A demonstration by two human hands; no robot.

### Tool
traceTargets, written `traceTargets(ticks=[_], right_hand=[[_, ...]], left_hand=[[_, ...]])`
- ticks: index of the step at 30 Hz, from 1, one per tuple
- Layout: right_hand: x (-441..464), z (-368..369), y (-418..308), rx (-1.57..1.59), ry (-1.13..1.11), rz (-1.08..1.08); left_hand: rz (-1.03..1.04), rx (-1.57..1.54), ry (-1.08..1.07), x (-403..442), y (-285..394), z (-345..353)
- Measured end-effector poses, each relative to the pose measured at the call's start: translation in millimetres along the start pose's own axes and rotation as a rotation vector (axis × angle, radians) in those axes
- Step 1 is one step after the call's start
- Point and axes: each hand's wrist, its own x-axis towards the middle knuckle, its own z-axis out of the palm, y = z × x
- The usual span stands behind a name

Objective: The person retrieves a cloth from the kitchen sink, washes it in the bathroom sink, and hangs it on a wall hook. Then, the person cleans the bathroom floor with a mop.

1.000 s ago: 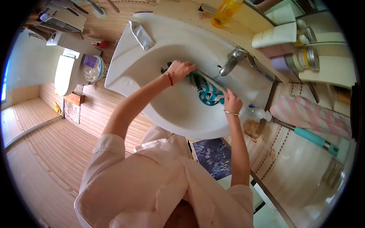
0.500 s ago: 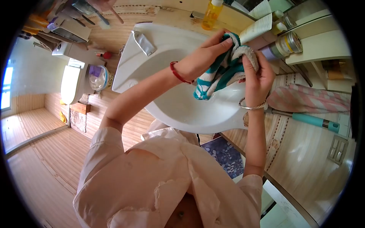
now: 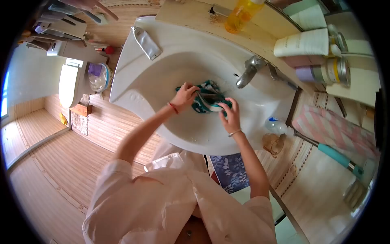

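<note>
Green-and-white patterned cloth lies bunched on the floor of a smooth white sink basin, held between our two bare hands, as seen in the head view. Our left hand, a red string bracelet at the wrist, pinches the cloth's left part between thumb and bent fingers. Our right hand, wearing a thin silver-colored bangle, grips the right end, its slightly parted fingers on top and its thumb on the side nearer us; we cannot tell how firmly either hand presses. A folded edge of the fabric runs between our hands. The curved metal faucet stands to the right of the cloth, its spout apart from both the fabric and our fingers. On the sink's upper left rim rests a flattened silver-white tube, well apart from our left hand. A clear bottle filled with yellow liquid stands on the ledge behind the basin. Near the sink's right end, we see a clear plastic container with a blue mark and, just beside it, a transparent brownish cup. Below the basin is a dark blue leaf-patterned mat.
</note>
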Motion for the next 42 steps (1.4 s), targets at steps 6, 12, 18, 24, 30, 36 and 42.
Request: traceTargets(ticks=[6, 12, 18, 24, 30, 36, 42], right_hand=[[11, 104, 46, -0.246, 0.165, 0.103], [27, 111, 55, -0.341, 0.093, 0.163], [45, 114, 76, -0.412, -0.03, 0.13], [44, 96, 55, -0.112, -0.086, 0.407], [-22, 58, 3, 0.459, -0.036, 0.454], [-45, 47, -15, 0.396, -0.071, 0.426], [-23, 87, -21, -0.028, 0.062, 0.234]], left_hand=[[-0.051, 0.305, 0.362, 22, -8, 87], [-0.131, 0.504, 0.269, 42, -19, 96], [-0.048, 0.519, 0.234, 64, -32, 97], [-0.13, 0.264, 0.175, 54, -16, 80], [-0.326, -0.339, 0.103, -13, 33, 45], [-0.413, 0.02, 0.038, -63, 28, 48], [-0.323, 0.298, 0.265, -52, 20, 70]])
